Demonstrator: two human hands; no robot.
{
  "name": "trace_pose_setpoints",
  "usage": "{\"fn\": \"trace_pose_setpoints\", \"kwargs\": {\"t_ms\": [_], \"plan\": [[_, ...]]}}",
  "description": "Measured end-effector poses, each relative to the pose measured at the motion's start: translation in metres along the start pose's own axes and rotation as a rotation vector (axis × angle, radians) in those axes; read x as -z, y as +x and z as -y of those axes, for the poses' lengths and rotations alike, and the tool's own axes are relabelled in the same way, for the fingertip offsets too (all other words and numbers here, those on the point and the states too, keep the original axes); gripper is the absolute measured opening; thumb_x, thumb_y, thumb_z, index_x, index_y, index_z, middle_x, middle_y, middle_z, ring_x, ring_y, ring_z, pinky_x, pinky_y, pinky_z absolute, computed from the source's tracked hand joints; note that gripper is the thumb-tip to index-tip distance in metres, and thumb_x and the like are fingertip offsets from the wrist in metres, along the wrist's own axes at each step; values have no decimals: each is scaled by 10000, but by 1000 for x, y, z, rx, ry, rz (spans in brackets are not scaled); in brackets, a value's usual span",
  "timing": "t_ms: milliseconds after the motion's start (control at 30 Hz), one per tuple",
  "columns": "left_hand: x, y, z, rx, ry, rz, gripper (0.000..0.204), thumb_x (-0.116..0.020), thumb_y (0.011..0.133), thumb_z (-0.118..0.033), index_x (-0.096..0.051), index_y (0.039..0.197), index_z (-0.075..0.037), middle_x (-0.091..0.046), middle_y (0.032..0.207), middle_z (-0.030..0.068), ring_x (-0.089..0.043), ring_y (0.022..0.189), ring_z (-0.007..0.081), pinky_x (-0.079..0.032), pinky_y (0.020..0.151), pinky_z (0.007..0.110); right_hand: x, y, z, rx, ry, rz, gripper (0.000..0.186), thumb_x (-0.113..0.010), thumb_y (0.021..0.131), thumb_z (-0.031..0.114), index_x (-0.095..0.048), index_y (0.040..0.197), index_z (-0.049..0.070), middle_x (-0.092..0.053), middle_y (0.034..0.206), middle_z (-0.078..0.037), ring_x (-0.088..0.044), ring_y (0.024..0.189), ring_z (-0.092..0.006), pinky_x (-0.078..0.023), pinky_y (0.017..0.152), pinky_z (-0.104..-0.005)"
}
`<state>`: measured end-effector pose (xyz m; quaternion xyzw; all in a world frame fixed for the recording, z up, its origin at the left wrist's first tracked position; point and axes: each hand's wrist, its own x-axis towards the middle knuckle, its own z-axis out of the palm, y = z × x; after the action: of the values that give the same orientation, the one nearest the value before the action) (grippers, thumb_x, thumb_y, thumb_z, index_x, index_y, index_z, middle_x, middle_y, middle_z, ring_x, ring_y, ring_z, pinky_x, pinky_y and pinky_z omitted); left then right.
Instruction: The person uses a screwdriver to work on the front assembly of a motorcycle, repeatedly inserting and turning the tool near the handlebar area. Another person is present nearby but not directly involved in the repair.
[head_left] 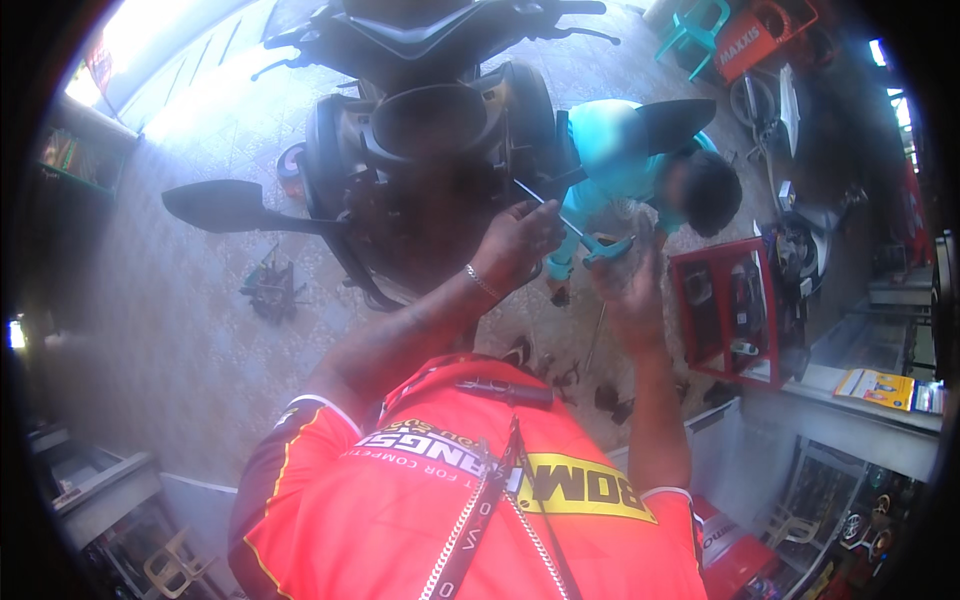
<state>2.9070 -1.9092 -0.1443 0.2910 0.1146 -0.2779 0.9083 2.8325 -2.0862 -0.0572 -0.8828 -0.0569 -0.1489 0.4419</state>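
A T-handle wrench with a teal grip (607,249) and a thin metal shaft slants up toward the front of a dark motor scooter (425,165). My left hand (520,242) is closed around the shaft, a bracelet on its wrist. At the grip end, my right hand (635,278) has its fingers apart and its palm beside the teal handle; blur hides how firmly they touch. The shaft's tip reaches the scooter's dark inner panel, where the exact contact point is too dim to make out.
A person in a teal shirt (610,150) crouches right of the scooter. Its mirror (215,205) juts left. A red-framed case (725,310) stands at right beside a counter (850,425). Loose parts (273,287) lie on the tiled floor.
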Motion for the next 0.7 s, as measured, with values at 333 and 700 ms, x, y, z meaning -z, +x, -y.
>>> {"fn": "trace_pose_setpoints", "kwargs": {"t_ms": [333, 700], "plan": [[-8, 11, 14, -25, -19, 10, 271, -686, 1002, -234, -594, 1146, -23, -632, 955, 59, -623, 781, 151, -538, 709, 278, 0, 4, -7, -805, 1105, 151, 605, -565, 1050, 444, -426, 1489, 51, -714, 1063, -123, -718, 728, -201, -622, 667, -329], [-82, 46, 54, -20, -106, -83, 123, -644, 1030, -189, -628, 1066, -73, -655, 916, 19, -653, 823, 125, -568, 704, 244, 81, 39, -46, -410, 593, -139, 501, -679, 990, 377, -540, 1335, 42, -726, 855, -85, -720, 674, -209, -590, 643, -346]]}}
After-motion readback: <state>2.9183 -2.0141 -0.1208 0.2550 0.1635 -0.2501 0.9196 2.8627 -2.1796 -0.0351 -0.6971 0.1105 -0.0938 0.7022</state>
